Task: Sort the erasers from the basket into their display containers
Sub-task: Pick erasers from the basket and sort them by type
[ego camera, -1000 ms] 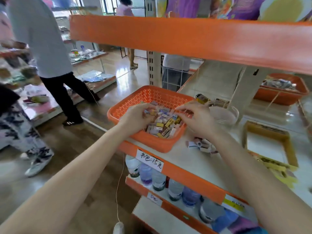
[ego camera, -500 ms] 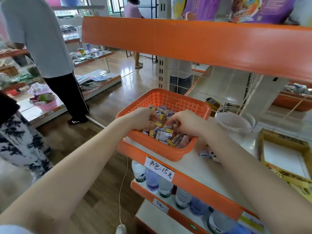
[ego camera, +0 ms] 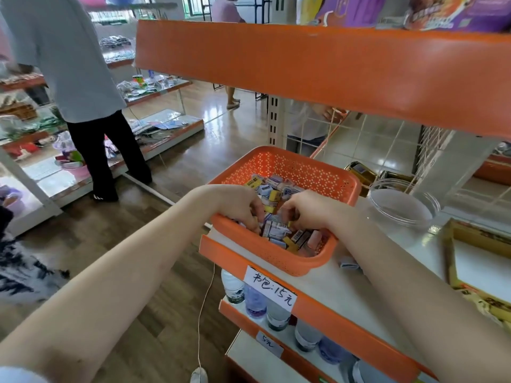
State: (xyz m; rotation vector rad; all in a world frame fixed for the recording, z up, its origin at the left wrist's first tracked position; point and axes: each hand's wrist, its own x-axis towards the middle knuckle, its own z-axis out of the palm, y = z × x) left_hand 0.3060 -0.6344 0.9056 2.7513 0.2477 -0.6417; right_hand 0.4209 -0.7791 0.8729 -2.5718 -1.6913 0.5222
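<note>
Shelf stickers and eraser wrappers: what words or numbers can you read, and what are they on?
"书包:15元": white price label on the orange shelf edge.
"5元": smaller label below it.
Eraser wrappers, purple packages up top: too blurred to read.

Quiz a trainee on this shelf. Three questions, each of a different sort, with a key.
1. True or false: the jar beside the basket is full of erasers.
2. The left hand and right hand both reach into: A) the jar B) the basket C) a drawer.
3. Fill in: the basket's colour is ____.

Key: 1 false; 2 B; 3 orange.
</note>
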